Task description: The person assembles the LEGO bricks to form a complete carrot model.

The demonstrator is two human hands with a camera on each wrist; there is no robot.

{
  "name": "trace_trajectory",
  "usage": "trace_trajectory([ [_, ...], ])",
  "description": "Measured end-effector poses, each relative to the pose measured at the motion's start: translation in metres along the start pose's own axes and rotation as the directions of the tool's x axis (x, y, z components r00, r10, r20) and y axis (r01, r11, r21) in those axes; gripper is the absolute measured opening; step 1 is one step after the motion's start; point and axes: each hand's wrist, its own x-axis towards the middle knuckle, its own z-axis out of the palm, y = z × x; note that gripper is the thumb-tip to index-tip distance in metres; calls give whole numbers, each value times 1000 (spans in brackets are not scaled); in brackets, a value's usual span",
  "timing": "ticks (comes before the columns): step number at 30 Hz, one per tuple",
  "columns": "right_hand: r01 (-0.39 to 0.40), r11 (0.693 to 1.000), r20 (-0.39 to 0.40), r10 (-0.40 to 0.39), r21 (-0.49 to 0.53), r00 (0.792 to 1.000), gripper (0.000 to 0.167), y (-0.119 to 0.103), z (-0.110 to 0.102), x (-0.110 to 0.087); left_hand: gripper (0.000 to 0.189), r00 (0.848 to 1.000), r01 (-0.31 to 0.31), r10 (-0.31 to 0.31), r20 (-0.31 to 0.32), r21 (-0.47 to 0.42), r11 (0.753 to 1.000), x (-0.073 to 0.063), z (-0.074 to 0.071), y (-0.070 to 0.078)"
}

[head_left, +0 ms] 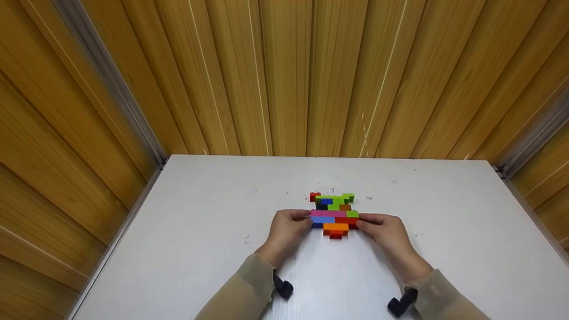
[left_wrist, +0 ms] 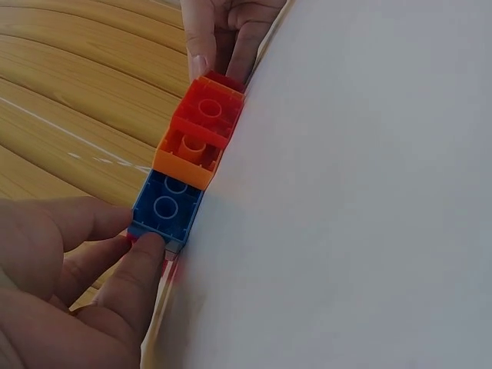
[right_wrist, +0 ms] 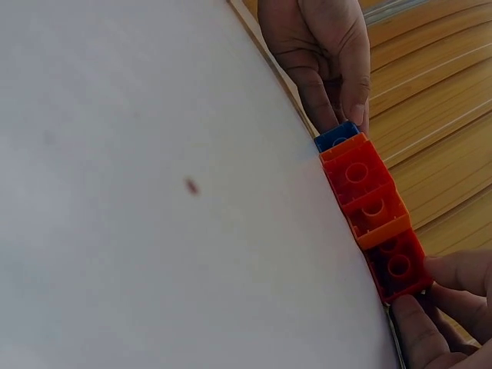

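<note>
A flat figure of joined toy building bricks (head_left: pixel 329 214) lies at the middle of the table, its brick undersides facing the person. My left hand (head_left: pixel 289 230) pinches its left end at the blue brick (left_wrist: pixel 167 206), thumb on the near side and fingers behind. On the opposite end, my right hand (head_left: pixel 387 233) pinches the red brick (right_wrist: pixel 397 269) the same way. Between them, an orange brick (head_left: pixel 335 228) with a smaller red one below it juts toward the person. Farther back, pink, lime green, dark blue, black and brown bricks make up the rest.
The white table (head_left: pixel 213 213) has small dark marks on its surface. Wood-patterned panels (head_left: pixel 284 80) rise behind it and at both sides, with grey metal posts at the corners. Black wrist cameras (head_left: pixel 284 288) hang at both sleeves.
</note>
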Motion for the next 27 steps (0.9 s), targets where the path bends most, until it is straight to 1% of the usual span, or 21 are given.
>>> trace_trajectory([
  [3,-6,1000,-1,6,-4,1000,46,1,-1,0,26,1000,-26,26,0,2,1000,0,1,0],
  [5,-15,1000,6,15,-10,1000,47,1,-1,-1,26,1000,-25,25,4,6,1000,-1,1,-1],
  [8,-2,1000,5,3,-18,1000,47,3,-2,-2,27,1000,-27,27,12,18,999,0,0,0],
  [11,64,997,-22,-65,-41,998,42,4,-4,-2,26,999,-31,31,14,20,999,1,-1,2],
  [15,160,985,-73,-164,-61,984,30,6,-7,-3,25,999,-36,36,22,16,999,2,-1,4],
  [17,180,982,-79,-185,-62,980,27,8,-9,-4,25,999,-35,35,32,13,999,3,-1,5],
  [22,172,983,-52,-175,-64,983,29,11,-11,-3,27,999,-30,30,39,11,999,4,2,6],
  [27,136,989,-43,-138,-52,990,29,13,-7,-5,27,999,-15,14,33,18,1000,-1,2,0],
])
